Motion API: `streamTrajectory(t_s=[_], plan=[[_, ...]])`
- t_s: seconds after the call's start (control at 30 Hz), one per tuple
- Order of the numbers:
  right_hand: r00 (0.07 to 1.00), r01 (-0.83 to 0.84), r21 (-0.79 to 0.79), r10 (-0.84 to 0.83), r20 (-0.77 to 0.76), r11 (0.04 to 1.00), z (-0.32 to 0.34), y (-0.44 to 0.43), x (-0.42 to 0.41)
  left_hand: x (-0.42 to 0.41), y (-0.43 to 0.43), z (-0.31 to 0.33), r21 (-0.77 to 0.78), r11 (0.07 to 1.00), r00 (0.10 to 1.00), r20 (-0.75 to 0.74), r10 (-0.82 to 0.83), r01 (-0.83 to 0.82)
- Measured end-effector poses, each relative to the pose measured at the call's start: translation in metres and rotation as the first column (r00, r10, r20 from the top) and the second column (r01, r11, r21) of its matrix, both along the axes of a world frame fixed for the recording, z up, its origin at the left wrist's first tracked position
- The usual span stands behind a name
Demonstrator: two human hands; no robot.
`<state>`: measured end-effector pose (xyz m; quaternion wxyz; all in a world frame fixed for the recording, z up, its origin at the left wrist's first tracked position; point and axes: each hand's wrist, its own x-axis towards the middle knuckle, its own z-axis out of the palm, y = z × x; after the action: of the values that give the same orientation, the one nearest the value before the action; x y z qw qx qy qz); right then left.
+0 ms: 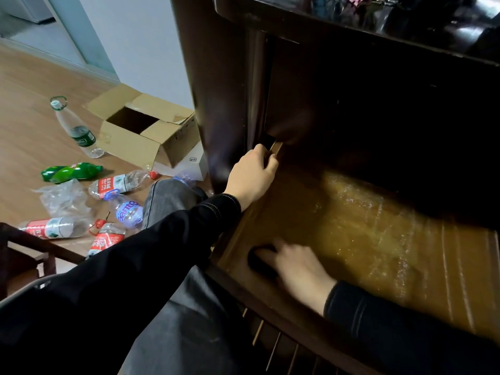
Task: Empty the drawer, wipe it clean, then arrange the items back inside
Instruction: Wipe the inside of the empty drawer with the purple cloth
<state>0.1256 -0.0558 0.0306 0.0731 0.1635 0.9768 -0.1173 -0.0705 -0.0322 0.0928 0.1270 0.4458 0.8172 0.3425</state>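
The wooden drawer (378, 239) stands pulled out of a dark cabinet, its yellow-brown bottom bare and streaked. My left hand (254, 174) is at the drawer's far left corner and pinches a small black object (267, 143) against the side rail. My right hand (295, 263) lies in the near left corner of the drawer, fingers curled over a dark rounded item (259, 259). That hand is blurred. Both arms wear black sleeves.
On the wood floor to the left lie several empty plastic bottles (119, 182), a green bottle (71, 172) and an open cardboard box (143, 131). The cabinet top (378, 20) holds dark clutter. A dark chair frame (24, 253) stands at lower left.
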Motion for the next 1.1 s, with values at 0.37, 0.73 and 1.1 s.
streamTrajectory(t_s=[0.37,0.73,1.1], plan=[[1.000,-0.020,-0.046,0.020,0.013,0.999,0.006,-0.007,-0.012,-0.001,0.000,-0.001,0.006,1.000,1.000,0.023,0.001,-0.001],[0.985,-0.145,-0.135,0.156,0.076,0.980,0.006,-0.024,-0.028,-0.002,-0.001,-0.001,0.015,1.000,0.999,0.038,-0.013,0.012],[0.971,-0.235,-0.031,0.236,0.038,0.972,0.006,-0.011,-0.034,-0.003,0.001,-0.004,0.023,1.000,1.000,0.026,-0.011,0.010]])
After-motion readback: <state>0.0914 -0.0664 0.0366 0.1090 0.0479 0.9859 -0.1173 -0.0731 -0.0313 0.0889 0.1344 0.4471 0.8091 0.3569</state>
